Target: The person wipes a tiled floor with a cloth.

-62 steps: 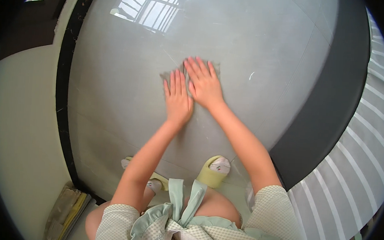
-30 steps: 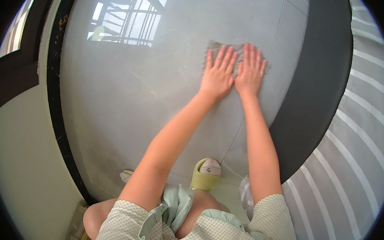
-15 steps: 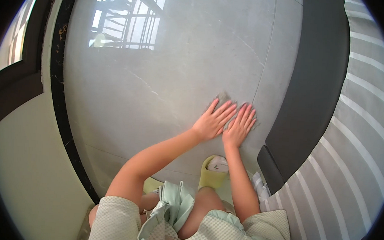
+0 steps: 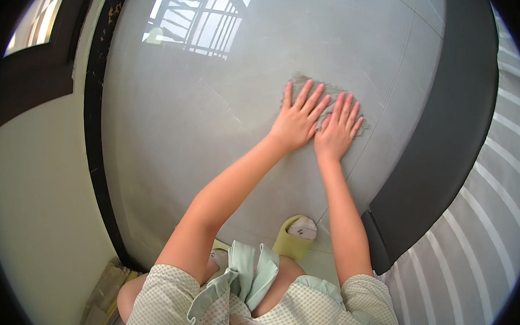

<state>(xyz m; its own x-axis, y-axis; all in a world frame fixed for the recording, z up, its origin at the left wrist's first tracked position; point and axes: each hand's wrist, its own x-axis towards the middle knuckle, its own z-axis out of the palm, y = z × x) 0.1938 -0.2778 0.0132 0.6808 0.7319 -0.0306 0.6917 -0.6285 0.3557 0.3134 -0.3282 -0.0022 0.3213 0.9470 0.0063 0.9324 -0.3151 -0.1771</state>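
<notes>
A crumpled grey-beige cloth lies on the glossy grey tiled floor. My left hand presses flat on the cloth's left part, its fingers spread and pointing away from me. Beside it, my right hand rests flat on the right part, fingers a little apart. The thumb side of each hand comes close to the other. Both arms are stretched forward, and the cloth shows around and beyond the fingertips; what is under the palms is hidden.
To the right stands a dark grey bed frame with a grey-and-white striped cover. A black baseboard runs along the left wall. Near my body is a yellow-green slipper on my foot. Bundled items lie at the lower left.
Both hands have slid forward, away from my body, with the cloth under them. More of the cloth now shows, and my arms are straighter.
</notes>
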